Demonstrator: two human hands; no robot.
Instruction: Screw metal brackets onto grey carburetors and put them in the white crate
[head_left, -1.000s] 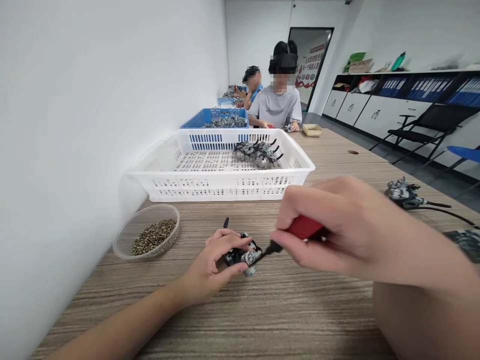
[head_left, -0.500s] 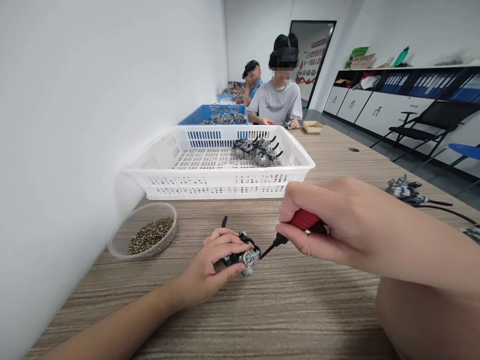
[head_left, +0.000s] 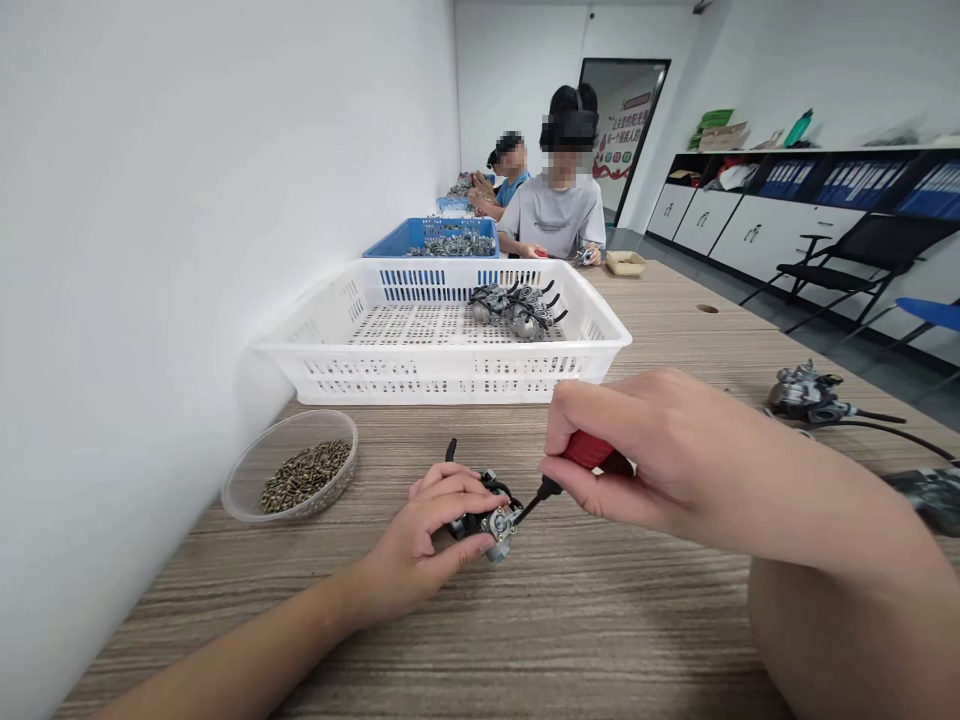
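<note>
My left hand (head_left: 420,545) grips a small grey and black carburetor (head_left: 491,518) that rests on the wooden table (head_left: 570,620). My right hand (head_left: 660,460) is closed around a red-handled screwdriver (head_left: 589,455). Its black tip touches the right side of the carburetor. A clear bowl of small screws (head_left: 296,478) sits to the left of my left hand, near the wall.
A white slotted basket (head_left: 442,345) holding several carburetors stands just behind my hands. A blue basket (head_left: 420,238) lies farther back. Two people sit at the far end of the table. More carburetors with cables (head_left: 814,393) lie at the right. Black chair and cabinets stand far right.
My right hand and the screwdriver shifted slightly left and down, keeping the tip on the carburetor. The left hand holds the part in nearly the same spot.
</note>
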